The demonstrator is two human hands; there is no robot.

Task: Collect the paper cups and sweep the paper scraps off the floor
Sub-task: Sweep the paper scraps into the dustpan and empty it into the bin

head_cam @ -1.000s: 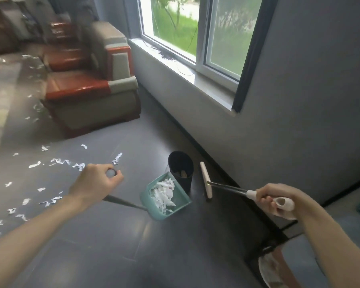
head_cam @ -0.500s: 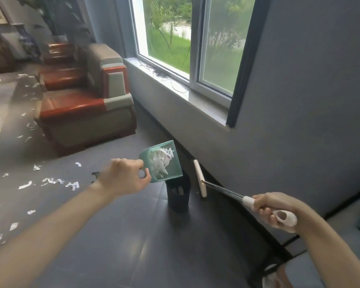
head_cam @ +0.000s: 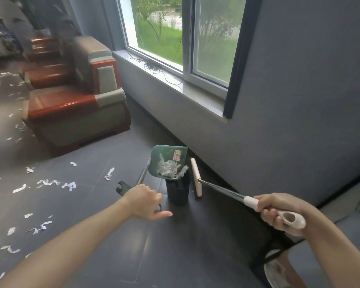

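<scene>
Dustpan (head_cam: pixel 168 162) now raised and tipped over bin (head_cam: pixel 178 191), up from the floor; scraps (head_cam: pixel 169 170) sliding in. Left hand (head_cam: pixel 144 201) grips its handle, right hand (head_cam: pixel 279 210) grips broom (head_cam: pixel 196 177). More scraps on floor (head_cam: pixel 112 225) at left.

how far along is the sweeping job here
Partly done. One load of scraps sits in the green dustpan, tipped over the black bin by the left hand. The right hand holds the broom. Left: many floor scraps toward the armchair. No paper cups are visible.
</scene>
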